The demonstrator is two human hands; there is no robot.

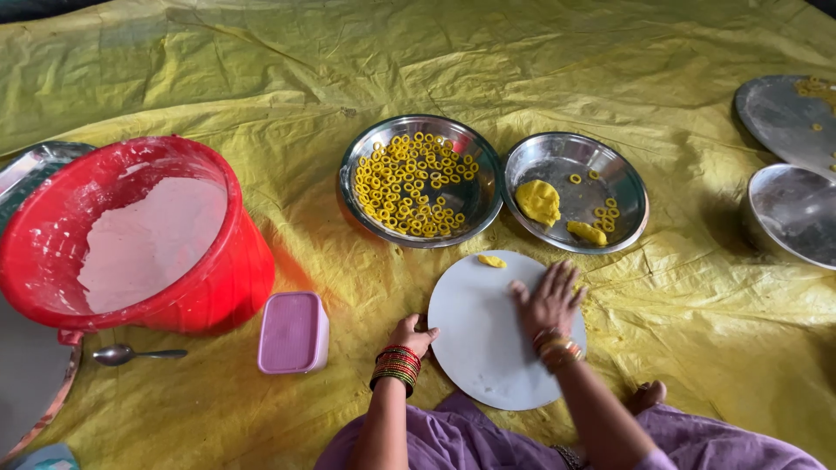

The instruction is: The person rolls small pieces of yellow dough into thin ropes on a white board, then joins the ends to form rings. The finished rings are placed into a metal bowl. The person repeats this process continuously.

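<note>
Right hand [549, 300] presses flat on smooth round white board [483, 348] beside soft yellow dough [492, 260].

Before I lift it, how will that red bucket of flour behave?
The red bucket probably feels heavy: pale flour fills much of it. It already leans on the yellow sheet, so a push could tip it and spill. Its glossy plastic lining may be slippery under fingers.

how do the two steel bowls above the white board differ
The left bowl is packed with small yellow rings; the right bowl holds two yellow dough lumps and only a few rings. The left bowl looks somewhat deeper; the right bowl shows much bare metal. Both are round, shiny steel, side by side with rims touching on the yellow sheet.
</note>
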